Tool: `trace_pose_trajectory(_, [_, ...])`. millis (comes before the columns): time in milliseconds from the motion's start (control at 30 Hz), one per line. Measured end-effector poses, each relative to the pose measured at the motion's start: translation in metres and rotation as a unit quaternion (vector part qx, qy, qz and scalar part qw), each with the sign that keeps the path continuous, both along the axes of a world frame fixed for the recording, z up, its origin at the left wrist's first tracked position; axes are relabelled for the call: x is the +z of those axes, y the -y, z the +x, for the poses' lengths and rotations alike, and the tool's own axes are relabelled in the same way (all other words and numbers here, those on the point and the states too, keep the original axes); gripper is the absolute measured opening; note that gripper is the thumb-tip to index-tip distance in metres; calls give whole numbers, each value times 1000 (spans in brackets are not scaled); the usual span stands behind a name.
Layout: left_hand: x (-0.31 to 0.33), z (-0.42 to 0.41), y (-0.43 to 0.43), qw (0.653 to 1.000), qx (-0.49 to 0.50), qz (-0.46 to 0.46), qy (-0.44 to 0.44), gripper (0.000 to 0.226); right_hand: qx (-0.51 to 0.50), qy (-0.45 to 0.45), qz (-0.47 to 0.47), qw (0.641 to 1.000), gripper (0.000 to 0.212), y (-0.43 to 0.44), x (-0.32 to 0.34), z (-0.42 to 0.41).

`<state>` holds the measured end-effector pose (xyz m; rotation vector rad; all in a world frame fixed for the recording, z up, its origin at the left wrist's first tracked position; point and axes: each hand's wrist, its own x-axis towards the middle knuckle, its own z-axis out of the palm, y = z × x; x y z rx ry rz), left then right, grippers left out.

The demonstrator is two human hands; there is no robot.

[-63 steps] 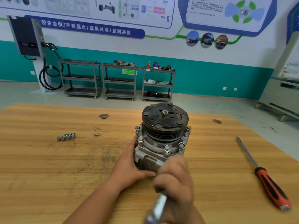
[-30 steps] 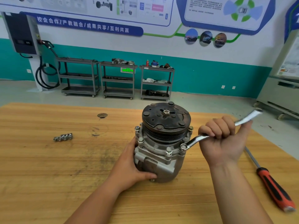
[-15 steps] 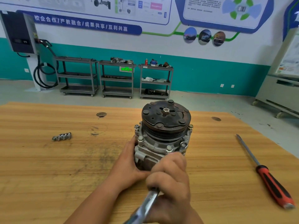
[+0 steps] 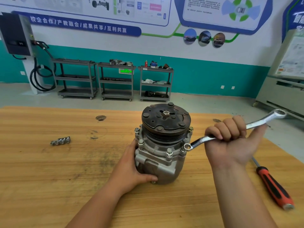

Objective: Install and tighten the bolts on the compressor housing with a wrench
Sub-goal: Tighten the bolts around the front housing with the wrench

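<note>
Loose bolts [image 4: 60,140] are lying at the left of the wooden table [image 4: 49,186]. The left hand [image 4: 131,168] is bracing the compressor housing [image 4: 158,162], standing upright mid-table, its fingers curled round the lower body. The right hand [image 4: 230,143] is gripping the ring wrench [image 4: 269,120] in a full fist, the lower ring sitting on the front-right flange bolt [image 4: 186,146]. If that ring is seating only partly, a hard pull risks slipping it off, rounding the head or tipping the housing toward the screwdriver [image 4: 274,188].
</note>
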<state>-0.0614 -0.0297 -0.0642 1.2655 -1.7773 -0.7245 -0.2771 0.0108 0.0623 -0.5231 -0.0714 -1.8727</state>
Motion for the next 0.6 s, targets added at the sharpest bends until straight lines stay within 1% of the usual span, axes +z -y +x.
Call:
trace_pose_trajectory(33, [1,0,0,1000,0,4,3,142,-6,-10,20,1000,59,2,1,-1])
trace_pose_trajectory(133, [3,0,-2,1000,-1,9,-1,140,35,-41,14,998,62,10,1,2])
trace_pose_trajectory(233, [4,0,-3,1000,-3,14,-4,140,77,-80,26,993,57,17,2,0])
trace_pose_trajectory(333, [4,0,-3,1000,-6,13,-6,140,118,-95,26,988,55,23,3,-3])
trace_pose_trajectory(500, [5,-1,-4,1000,-9,11,-12,137,117,-123,48,984,57,31,8,-2])
trace_pose_trajectory(600, [5,-1,-4,1000,-9,12,-10,138,111,-139,48,983,65,31,11,-1])
